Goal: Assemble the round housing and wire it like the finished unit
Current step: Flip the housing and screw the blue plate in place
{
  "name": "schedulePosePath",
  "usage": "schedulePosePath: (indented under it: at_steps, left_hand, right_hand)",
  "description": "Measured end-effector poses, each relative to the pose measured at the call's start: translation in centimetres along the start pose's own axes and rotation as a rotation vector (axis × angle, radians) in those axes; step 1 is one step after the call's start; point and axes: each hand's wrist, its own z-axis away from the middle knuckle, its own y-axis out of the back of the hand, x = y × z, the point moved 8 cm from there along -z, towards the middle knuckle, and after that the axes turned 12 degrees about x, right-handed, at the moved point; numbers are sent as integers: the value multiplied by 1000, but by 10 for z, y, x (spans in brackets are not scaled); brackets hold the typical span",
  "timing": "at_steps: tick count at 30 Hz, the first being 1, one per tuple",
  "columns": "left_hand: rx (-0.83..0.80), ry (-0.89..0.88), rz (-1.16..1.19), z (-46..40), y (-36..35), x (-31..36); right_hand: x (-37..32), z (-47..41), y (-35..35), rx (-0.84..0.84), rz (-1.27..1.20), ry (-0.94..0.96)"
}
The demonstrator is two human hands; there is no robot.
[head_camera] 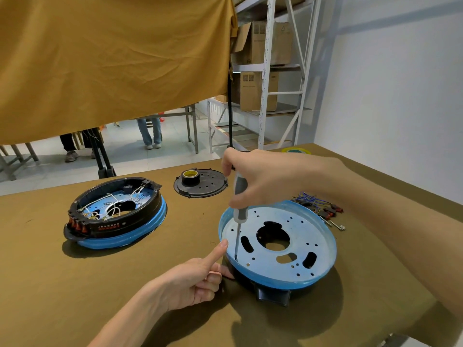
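Observation:
The round housing (295, 236) lies near the table's front, a perforated metal plate with a blue film rim over a black base. My right hand (265, 179) grips a grey-handled screwdriver (240, 196) held upright, its tip in a hole near the plate's left edge. My left hand (200, 279) rests beside the housing's left rim, its index finger stretched out against the blue edge and the other fingers curled. The finished unit (117, 211), wired with white leads and red terminals, sits at the left.
A black round cover (208, 186) with a roll of tape (190, 177) on it lies at the back. Loose wires, connectors and screws (318, 209) are heaped at the right. Another tape roll (297, 151) sits at the far edge. A yellow curtain hangs behind.

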Motion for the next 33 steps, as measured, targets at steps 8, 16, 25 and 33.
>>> schedulePosePath:
  at_steps: [8,16,25,33]
  left_hand:
    - [23,8,60,2,-1,-1]
    - [30,-4,38,0,0,0]
    - [33,-11,28,-2,1,-1]
    - [42,-9,19,-2,1,-2]
  right_hand:
    - [-5,1,0,41,-24,44]
    - [-7,1,-1,65,-38,75]
    - [-2,2,-1,16,-82,44]
    - [0,1,0,20,-78,33]
